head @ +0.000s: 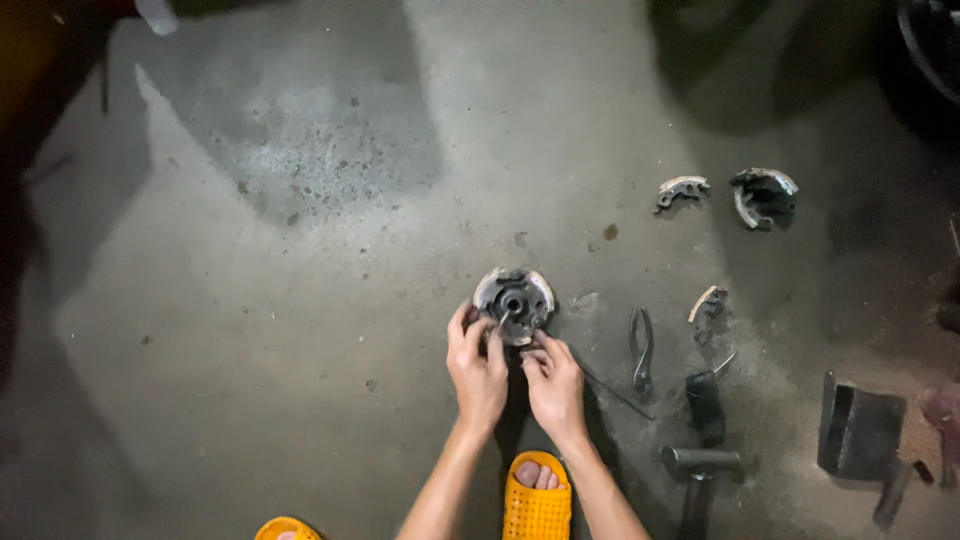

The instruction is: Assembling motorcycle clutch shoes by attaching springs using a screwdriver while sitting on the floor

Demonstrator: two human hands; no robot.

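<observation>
A round metal clutch-like assembly [513, 304] lies on the concrete floor [300, 300] just right of the frame's centre. The left hand [477, 368] has its fingers curled against the part's lower left rim, touching it; whether it truly grips is hard to tell. The right hand [553, 385] sits just below the part, fingers pinched together as if around something thin, though what it holds is too small to see.

The assembly looks like solid, greasy steel: probably heavy for its size, stiff, and slippery. The outer rim seems the surest place to take hold, with both hands.

To the right lie pliers [641, 350], a hammer [699, 472], a dark block [860, 432], and curved shoe-like pieces [683, 189] near the upper right. Yellow sandals [536, 500] show at the bottom edge. No packages, labels or signs are visible.
</observation>
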